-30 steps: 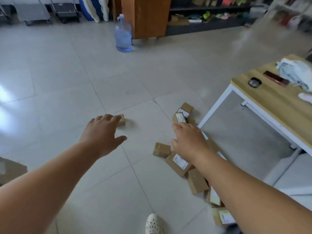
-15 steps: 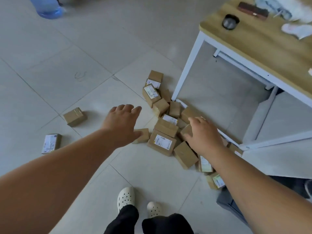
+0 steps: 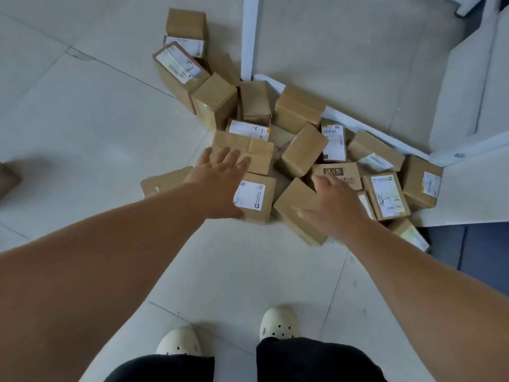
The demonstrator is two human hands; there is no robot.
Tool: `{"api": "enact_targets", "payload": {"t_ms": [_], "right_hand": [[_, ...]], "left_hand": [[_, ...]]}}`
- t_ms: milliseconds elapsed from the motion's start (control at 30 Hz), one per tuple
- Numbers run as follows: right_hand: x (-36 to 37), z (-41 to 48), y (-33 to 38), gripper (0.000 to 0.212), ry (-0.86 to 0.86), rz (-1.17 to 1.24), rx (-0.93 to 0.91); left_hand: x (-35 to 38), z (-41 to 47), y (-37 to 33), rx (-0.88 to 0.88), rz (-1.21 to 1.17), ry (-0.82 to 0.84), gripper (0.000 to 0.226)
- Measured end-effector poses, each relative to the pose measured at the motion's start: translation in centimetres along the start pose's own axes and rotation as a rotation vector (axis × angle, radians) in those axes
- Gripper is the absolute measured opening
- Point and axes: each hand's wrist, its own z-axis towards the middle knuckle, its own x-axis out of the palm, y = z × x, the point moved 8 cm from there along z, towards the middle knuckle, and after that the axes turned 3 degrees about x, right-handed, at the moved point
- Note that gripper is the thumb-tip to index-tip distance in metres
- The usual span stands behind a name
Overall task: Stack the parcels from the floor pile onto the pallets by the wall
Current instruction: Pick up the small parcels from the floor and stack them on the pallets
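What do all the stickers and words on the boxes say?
No words can be read here.
White sticker on the front parcel: print too small and blurred.
Dark printed block on the middle box: blurred, unreadable.
Every other white label, such as the far label: too blurred.

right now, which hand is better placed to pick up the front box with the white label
Left. The left hand is spread partly over that labelled box, while the right hand is over a plain box beside it.
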Motion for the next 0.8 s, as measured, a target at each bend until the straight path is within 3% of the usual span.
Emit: {"api": "enact_targets", "payload": {"t_ms": [200, 400, 800], "right_hand": [[9.4, 6.8, -3.7, 0.108, 0.048, -0.004, 0.042], [14.9, 9.8, -6.0, 0.136, 0.111, -0.054, 0.107], [17.7, 9.7, -6.9, 0.141, 0.099, -0.147, 0.222]], "left_hand": [[9.9, 8.1, -0.2, 0.039, 0.064, 0.084, 0.134], [14.9, 10.6, 0.0, 0.086, 0.117, 0.163, 0.138], [17.0, 11.3, 2.0, 0.082, 0.188, 0.112, 0.134]]}}
